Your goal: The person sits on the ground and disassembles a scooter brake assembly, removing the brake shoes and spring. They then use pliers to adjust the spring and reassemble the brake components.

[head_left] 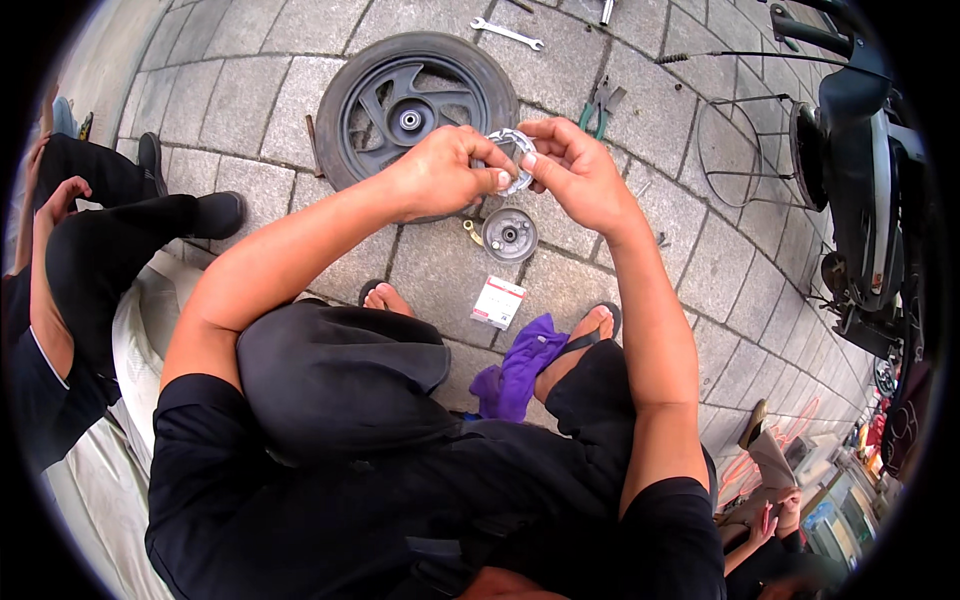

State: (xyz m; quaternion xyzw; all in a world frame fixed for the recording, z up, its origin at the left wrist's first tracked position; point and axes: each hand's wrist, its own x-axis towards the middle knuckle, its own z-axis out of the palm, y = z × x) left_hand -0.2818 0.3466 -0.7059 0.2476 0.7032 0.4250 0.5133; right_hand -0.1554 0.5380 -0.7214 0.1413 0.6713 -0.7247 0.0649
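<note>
Both my hands hold a pair of silver drum brake shoes [508, 137], set together as a ring, in front of the wheel. My left hand [440, 178] pinches its left and lower side between thumb and fingers. At the right side, my right hand [582, 178] grips it with the thumb on the near face and the fingers curled behind. Just below the hands, a round metal brake plate [510, 236] with a small brass-coloured lever lies on the paving. The black-tyred wheel [345, 105] lies flat behind my left hand, partly covered by it.
A small white-and-red box [497, 302] and a purple cloth [520, 372] lie between my feet. Beyond are green-handled pliers [598, 108] and a wrench [507, 34]. A motorbike [880, 190] stands at right. Other people sit at left [110, 220] and lower right [768, 528].
</note>
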